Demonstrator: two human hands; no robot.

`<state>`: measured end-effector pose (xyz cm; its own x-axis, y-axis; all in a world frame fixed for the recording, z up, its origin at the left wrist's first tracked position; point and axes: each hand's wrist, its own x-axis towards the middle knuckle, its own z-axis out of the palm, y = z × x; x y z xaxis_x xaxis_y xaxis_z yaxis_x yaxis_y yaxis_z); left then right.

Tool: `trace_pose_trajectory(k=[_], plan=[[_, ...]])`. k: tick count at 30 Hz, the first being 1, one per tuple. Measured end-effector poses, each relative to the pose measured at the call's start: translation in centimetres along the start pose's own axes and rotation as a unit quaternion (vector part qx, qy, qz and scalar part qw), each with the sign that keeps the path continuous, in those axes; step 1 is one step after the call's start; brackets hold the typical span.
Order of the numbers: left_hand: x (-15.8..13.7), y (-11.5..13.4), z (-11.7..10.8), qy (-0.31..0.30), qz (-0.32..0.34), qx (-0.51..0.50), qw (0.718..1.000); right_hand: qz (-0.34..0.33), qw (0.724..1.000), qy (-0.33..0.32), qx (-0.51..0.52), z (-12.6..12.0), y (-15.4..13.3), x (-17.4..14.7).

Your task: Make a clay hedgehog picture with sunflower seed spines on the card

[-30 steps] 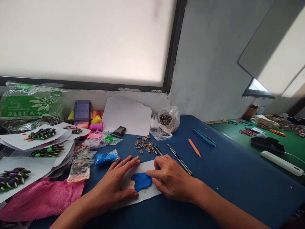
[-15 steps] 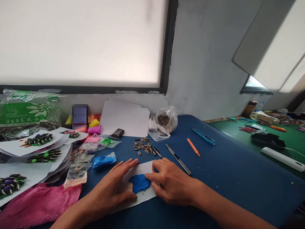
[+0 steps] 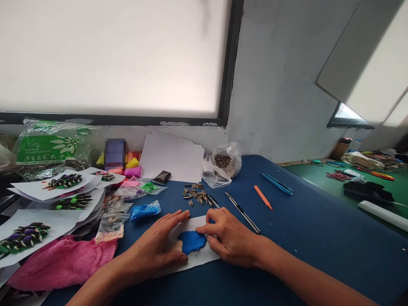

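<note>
Our left grip (image 3: 155, 247) rests spread on the paper (image 3: 204, 257); with our right grip (image 3: 232, 236), curled around a blue bit (image 3: 211, 221), we should press the adjacent blue clay (image 3: 193, 242) evenly.

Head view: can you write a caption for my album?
The left hand rests on paper while the right hand touches blue clay, seeds lying beyond.

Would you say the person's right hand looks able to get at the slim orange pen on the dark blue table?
Probably yes: only the silver-and-black craft knife, lying flat and easily passed over, seems between the right hand and the slim orange pen.
</note>
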<state>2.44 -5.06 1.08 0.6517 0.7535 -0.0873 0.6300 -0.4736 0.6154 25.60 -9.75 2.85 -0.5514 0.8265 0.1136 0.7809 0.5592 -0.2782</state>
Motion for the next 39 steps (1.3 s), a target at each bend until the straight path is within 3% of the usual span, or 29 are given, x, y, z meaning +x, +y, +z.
trace_pose_trajectory(k=[9, 26, 34, 39], plan=[[0.02, -0.07, 0.32, 0.005, -0.003, -0.011, 1.000, 0.015, 0.999, 0.036, 0.029, 0.16, 0.28, -0.12], [-0.01, 0.73, -0.03, -0.026, 0.001, -0.039, 0.999, 0.017, 0.999, 0.022, 0.034, 0.22, 0.15, 0.20], [-0.06, 0.29, -0.34, -0.050, 0.010, -0.047, 0.998, -0.035, 0.998, 0.047, 0.022, 0.56, 0.11, -0.08], [-0.02, 0.28, -0.42, -0.055, 0.010, -0.048, 0.997, -0.101, 0.995, 0.011, -0.018, 0.58, 0.34, -0.23]])
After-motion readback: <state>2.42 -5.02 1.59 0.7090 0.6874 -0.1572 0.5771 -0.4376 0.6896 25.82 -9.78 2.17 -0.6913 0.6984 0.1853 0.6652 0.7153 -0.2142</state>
